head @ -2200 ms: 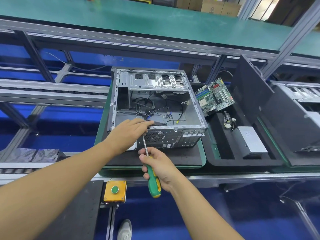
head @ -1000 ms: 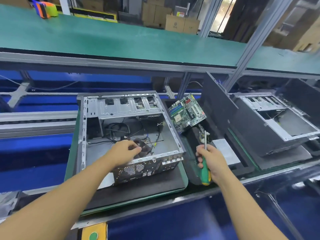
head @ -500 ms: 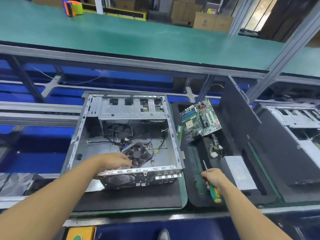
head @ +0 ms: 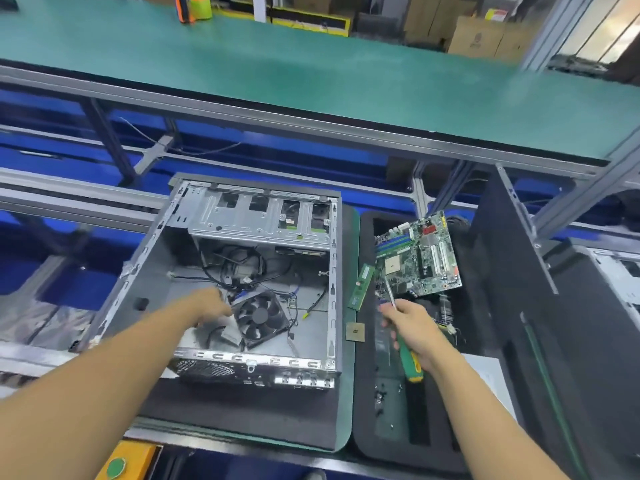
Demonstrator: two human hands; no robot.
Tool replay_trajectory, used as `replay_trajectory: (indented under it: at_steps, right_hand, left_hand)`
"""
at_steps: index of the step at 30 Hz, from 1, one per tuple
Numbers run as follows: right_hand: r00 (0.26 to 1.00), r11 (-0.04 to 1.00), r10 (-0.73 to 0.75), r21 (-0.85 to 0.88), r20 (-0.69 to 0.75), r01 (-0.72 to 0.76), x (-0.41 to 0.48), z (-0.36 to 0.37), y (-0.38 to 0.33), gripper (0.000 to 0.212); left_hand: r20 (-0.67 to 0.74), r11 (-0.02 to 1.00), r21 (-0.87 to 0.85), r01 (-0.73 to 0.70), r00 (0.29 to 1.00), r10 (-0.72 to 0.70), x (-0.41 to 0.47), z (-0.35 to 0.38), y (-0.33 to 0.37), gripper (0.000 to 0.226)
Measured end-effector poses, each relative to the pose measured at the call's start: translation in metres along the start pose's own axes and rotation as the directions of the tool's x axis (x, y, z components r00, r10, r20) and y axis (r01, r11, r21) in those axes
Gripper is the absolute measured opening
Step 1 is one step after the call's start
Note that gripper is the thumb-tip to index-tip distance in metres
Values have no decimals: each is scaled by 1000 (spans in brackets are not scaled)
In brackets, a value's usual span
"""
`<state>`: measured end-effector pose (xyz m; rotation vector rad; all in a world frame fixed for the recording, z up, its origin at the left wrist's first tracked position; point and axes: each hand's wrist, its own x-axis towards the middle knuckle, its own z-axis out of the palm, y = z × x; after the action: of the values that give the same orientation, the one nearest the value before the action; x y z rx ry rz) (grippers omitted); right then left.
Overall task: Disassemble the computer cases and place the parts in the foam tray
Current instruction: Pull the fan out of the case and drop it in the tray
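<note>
While the right hand [head: 414,327] grips the screwdriver [head: 408,360] clear over the foam tray [head: 367,438], the left hand [head: 209,306] clamps the fan [head: 261,317] by its edge inside the case [head: 259,220], seemingly to lift it free.

Your left hand [head: 211,308] is inside the open computer case [head: 263,216], fingers against the left edge of the black fan [head: 260,317], while your right hand [head: 414,327] grips the green-handled screwdriver [head: 410,363] over the foam tray [head: 367,427], near the leaning motherboard [head: 419,258] at its far end.
</note>
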<state>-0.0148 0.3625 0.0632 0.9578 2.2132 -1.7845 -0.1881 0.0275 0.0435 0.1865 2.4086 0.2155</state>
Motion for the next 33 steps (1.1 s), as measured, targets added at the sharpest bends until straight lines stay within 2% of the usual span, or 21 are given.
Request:
replay_trajectory:
  at_steps: [4,8,11,15,17,20,21,24,26,28,31,33]
  right_hand:
    - [994,997,-73,-6,84,74,-9,26,-53,14]
    - [982,995,-98,0,164,99,-14,71,-89,10]
    - [971,996,-24,86,236,4,-11,108,-98,13]
    - [963,984,76,135,260,-114,-6,147,-90,15]
    - [969,990,98,75,229,-118,-6,162,-81,16]
    - [987,962,53,-273,150,-11,-7,174,-64,14]
    - [993,939,18,-343,117,23,-5,175,-60,12]
    - [997,945,-54,-320,51,67,-3,175,-59,13]
    - [992,925,-127,-361,12,123,-2,176,-61,18]
    - [973,896,-230,-394,-18,204,0,175,-60,34]
    - [949,915,-315,-273,-24,297,-3,176,-59,53]
    - [928,909,-371,-213,-24,358,-7,175,-61,49]
  left_hand:
    - [-105,999,32,15,994,-12,8,7,4,44]
    - [-33,1000,2,-29,999,29,18,12,7,36]
    - [8,999,13,-33,999,32,20,12,9,38]
    - [-51,998,-58,-28,998,25,21,15,10,32]
    - [-49,994,-104,-33,998,28,20,13,8,35]
    - [-61,974,-207,-95,995,84,19,10,8,30]
    - [-76,952,-280,-127,991,110,19,10,8,27]
    - [-175,853,-459,-247,967,185,16,10,7,23]
    - [-283,805,-460,-375,921,268,13,8,6,20]
    - [-367,722,-468,-511,855,367,7,3,6,23]
    - [-411,601,-499,-624,782,469,-4,-3,9,31]
    - [-430,542,-541,-644,765,479,-9,-7,13,31]
